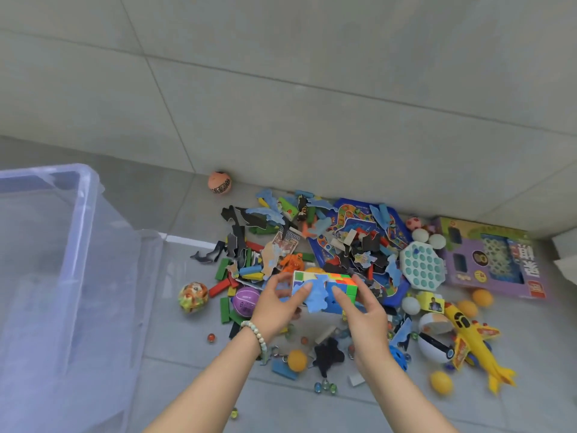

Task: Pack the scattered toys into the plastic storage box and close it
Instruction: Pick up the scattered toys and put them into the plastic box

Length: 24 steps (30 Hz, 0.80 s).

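Hands: left hand (276, 307) and right hand (367, 314) both grip puzzle cube (342, 281).
Floor (312, 414): grey tiles, toy pile (343, 239) against wall (312, 104).
Storage box (90, 182): clear, open, at left.

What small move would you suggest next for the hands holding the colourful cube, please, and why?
Probably carry the multicoloured puzzle cube leftward over the clear plastic storage box: the left hand and right hand both grip it, and the box stands open.
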Motion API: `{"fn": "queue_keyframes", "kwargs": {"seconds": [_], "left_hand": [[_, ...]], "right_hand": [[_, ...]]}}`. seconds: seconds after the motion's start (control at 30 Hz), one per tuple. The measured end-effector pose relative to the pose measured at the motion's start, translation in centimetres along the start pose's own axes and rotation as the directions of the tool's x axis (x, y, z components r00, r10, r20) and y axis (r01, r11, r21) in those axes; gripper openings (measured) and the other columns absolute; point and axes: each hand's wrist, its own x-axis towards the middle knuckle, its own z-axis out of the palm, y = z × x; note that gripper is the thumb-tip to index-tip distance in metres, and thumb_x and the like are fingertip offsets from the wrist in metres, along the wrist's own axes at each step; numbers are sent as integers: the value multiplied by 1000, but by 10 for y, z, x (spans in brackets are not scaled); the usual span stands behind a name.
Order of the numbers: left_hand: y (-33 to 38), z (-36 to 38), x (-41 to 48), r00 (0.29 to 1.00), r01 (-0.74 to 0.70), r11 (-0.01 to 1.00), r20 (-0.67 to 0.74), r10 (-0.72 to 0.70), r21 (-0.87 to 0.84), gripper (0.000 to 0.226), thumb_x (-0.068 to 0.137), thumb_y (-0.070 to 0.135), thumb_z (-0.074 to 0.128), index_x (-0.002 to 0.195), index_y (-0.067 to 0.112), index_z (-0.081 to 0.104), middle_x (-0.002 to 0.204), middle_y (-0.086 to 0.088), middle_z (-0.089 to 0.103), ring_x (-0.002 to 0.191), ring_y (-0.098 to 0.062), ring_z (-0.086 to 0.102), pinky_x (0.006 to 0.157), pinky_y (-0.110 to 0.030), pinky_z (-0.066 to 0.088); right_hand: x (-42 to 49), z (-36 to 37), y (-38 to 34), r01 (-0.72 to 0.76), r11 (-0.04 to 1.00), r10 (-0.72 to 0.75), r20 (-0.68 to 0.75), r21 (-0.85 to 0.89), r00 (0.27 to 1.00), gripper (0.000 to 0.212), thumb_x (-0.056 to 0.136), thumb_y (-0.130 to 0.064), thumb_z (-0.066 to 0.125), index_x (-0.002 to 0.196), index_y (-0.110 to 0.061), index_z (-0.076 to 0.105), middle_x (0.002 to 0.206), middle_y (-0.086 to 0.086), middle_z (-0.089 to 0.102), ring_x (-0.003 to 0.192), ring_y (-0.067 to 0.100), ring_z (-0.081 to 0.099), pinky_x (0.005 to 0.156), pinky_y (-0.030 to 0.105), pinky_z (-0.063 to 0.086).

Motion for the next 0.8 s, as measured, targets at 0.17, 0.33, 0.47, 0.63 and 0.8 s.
{"fn": "queue_keyframes", "kwargs": {"seconds": [0.17, 0.33, 0.47, 0.63, 0.8], "left_hand": [[70, -63, -63, 990, -138, 986, -42, 135, -95, 53, 81, 37, 68, 126, 14, 51, 102, 0, 67, 80, -14, 68, 60, -19, 56], [122, -190, -141, 949, -281, 956, -176, 263, -89, 49, 80, 34, 69, 123, 15, 54, 109, -3, 68, 90, -19, 69, 71, -26, 58], [106, -303, -192, 958, -205, 967, -236, 166, -153, 45, 84, 33, 65, 122, 13, 55, 112, -8, 68, 89, -19, 69, 68, -19, 56], [32, -381, -205, 965, -93, 940, -260, 5, -327, 35, 87, 30, 61, 116, 10, 58, 104, -8, 67, 81, -15, 65, 72, -18, 57], [-54, -381, -170, 923, -7, 878, -342, -179, -478, 16, 93, 18, 55, 100, 5, 59, 80, -5, 63, 69, -12, 55, 58, -16, 52]], "right_hand": [[-52, 46, -65, 75, 956, -123, 158, 282, 980, 51, 79, -19, 70, 126, -33, 54, 125, -3, 63, 115, 12, 58, 100, 35, 45], [-128, 131, -119, 242, 923, -355, 425, 298, 833, 55, 82, -7, 68, 128, -32, 50, 117, -4, 67, 110, 6, 61, 93, 27, 50], [-183, 221, -118, 364, 924, -357, 603, 116, 713, 64, 79, -9, 72, 134, -30, 46, 130, -5, 57, 114, 2, 52, 94, 24, 50], [-216, 310, -78, 322, 937, -128, 725, -135, 677, 70, 82, -8, 68, 141, -26, 35, 135, 0, 50, 101, -1, 55, 64, 5, 44], [-214, 358, -27, 126, 894, 254, 717, -431, 649, 85, 81, 6, 61, 148, -14, 13, 123, 8, 50, 104, 21, 54, 88, 29, 46]]}}
